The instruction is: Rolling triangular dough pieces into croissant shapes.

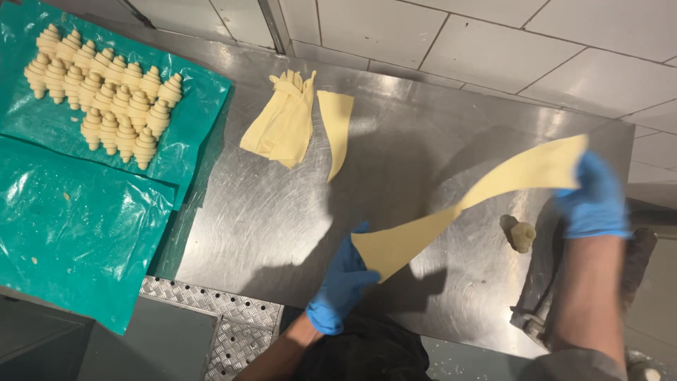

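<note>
Dough triangle [469, 204] is held stretched above the steel table [268, 212], its tip pinched by the left hand [340, 286] and its wide end gripped by the right hand [594, 197]; even, gentle tension is judged best to avoid tearing.

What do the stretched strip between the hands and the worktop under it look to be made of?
The strip: raw pastry dough by its look, pale yellow, matte, limp and sagging between the hands. The worktop: apparently stainless steel, grey, with a brushed, swirl-scratched sheen and soft reflections.
</note>
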